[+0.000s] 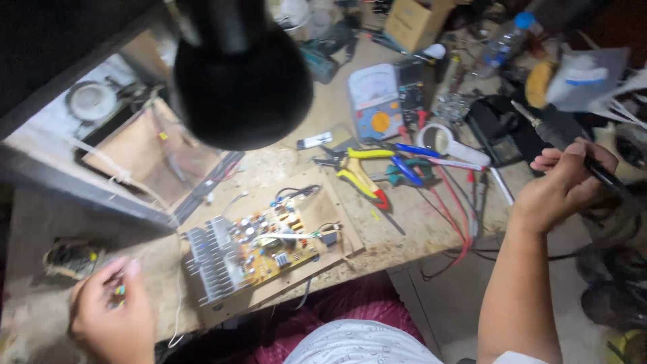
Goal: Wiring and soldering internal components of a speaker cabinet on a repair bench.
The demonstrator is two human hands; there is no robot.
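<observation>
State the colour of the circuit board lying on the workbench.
Yellow, with a silver finned heat sink along one edge of the circuit board; head view.

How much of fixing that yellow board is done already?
The circuit board lies bare on a wooden plate with its wires attached, so it is already opened up. In hand: the right hand holds a soldering iron raised away from it, and the left hand pinches small coloured parts. The iron has not yet touched the board.
</observation>
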